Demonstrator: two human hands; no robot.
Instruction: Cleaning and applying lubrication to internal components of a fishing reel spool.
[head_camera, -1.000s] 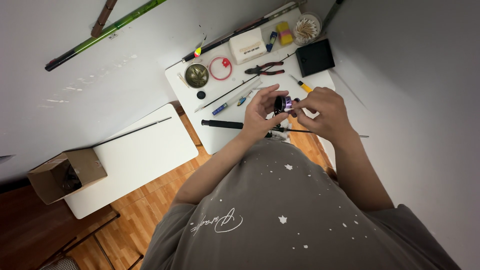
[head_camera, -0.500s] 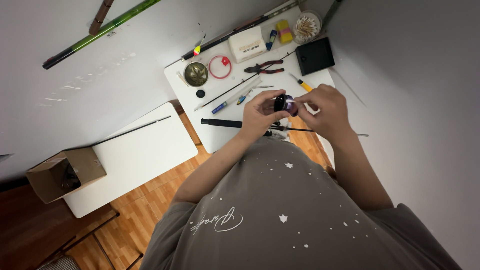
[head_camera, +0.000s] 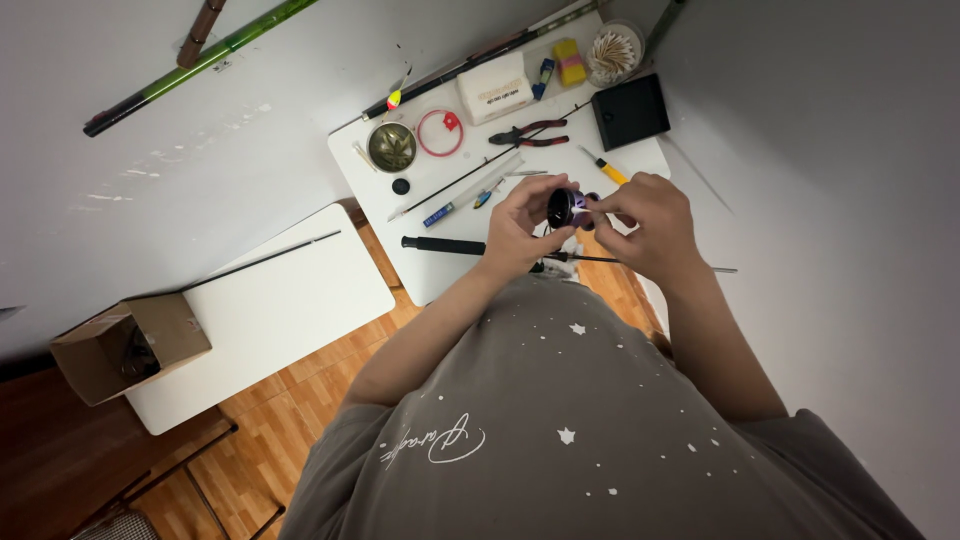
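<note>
Both hands, left hand and right hand, hold a small black reel above the white table.

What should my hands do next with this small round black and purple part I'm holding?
Probably keep the left hand steady and turn the round part slightly with the right hand; both hands pinch it above the white table, so its far side is hidden.

Your white table carried red-handled pliers, a red ring, a round tin, a black pad and a black-handled rod.
</note>
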